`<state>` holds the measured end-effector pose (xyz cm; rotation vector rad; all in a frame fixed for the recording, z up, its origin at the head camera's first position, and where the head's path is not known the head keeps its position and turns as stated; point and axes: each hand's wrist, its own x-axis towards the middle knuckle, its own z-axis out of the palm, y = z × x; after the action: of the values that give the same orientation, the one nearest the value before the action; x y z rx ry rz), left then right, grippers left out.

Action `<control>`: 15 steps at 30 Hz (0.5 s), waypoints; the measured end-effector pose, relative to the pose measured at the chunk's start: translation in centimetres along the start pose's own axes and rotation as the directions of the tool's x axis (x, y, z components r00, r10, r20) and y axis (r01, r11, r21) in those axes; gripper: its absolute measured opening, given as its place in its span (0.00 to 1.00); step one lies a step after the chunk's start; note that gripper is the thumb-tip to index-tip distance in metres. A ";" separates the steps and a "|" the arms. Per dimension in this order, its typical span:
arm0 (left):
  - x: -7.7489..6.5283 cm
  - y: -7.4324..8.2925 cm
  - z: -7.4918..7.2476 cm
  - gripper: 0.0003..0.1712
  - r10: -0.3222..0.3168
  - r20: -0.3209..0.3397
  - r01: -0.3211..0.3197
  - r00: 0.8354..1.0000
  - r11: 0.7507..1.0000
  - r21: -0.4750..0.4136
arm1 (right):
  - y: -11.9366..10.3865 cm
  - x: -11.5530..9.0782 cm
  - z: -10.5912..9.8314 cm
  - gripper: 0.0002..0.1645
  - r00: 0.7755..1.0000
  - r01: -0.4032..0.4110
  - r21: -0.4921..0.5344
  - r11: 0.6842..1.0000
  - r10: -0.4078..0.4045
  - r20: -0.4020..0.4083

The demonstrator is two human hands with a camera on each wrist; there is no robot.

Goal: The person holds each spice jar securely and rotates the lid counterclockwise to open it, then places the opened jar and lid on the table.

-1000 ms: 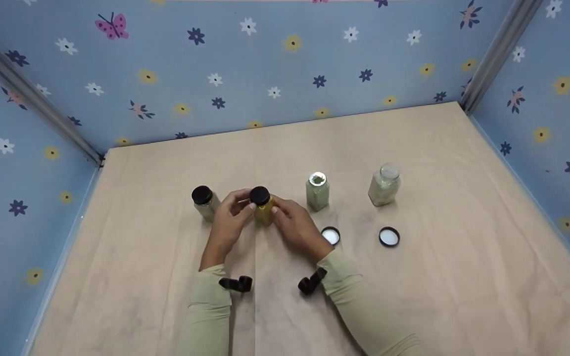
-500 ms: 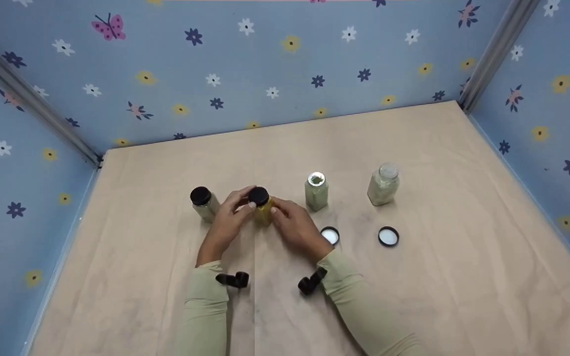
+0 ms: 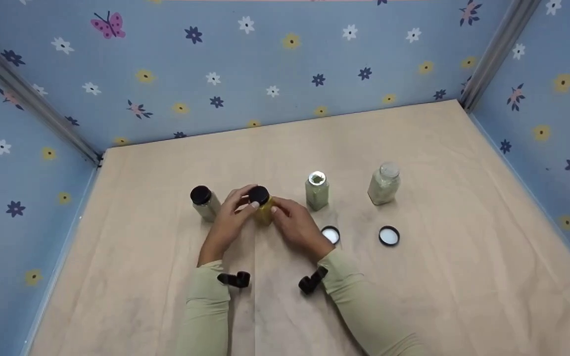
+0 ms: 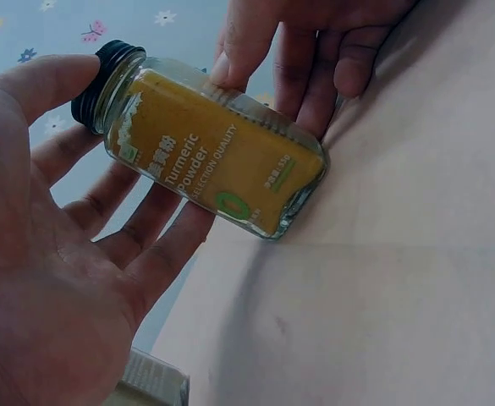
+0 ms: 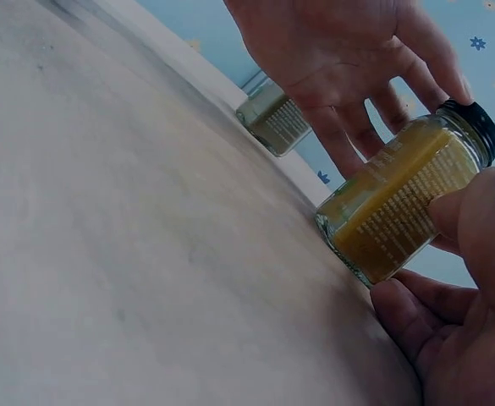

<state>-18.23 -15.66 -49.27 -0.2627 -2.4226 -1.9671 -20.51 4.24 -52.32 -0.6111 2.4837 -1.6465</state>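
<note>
A glass jar of turmeric powder (image 3: 264, 214), its label readable in the left wrist view, stands close over the cloth between both hands. My left hand (image 3: 226, 223) pinches its black lid (image 3: 259, 194) with thumb and fingertips; the palm faces the jar and the other fingers extend behind it. Lower down, my right hand (image 3: 297, 225) grips the glass body from the right side, thumb on the near face. In the right wrist view the lid (image 5: 475, 129) sits on the jar's neck. Just left of my left hand is another black-lidded jar (image 3: 206, 203) with pale green contents, partly hidden.
Two lidless jars stand to the right: a green-filled jar (image 3: 317, 193) and a paler jar (image 3: 384, 185). In front of them, a black lid (image 3: 331, 235), partly covered by my right hand, and another lid (image 3: 389, 236) lie white side up. Patterned blue walls (image 3: 245, 64) enclose the cloth-covered table (image 3: 463, 277).
Almost nothing differs. My left thumb and wrist have shifted very slightly at the lid; the right hand and the turmeric jar stay in place.
</note>
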 end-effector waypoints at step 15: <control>-0.9 2.5 0.1 0.29 -0.050 -0.006 0.050 0.999 0.997 -0.054 | 0.0 0.0 0.1 0.23 1.000 0.008 0.006 1.000 -0.008 -0.015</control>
<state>-16.95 -15.19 -46.92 -0.1967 -2.3970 -2.0520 -20.49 4.16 -52.33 -0.6106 2.4893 -1.6666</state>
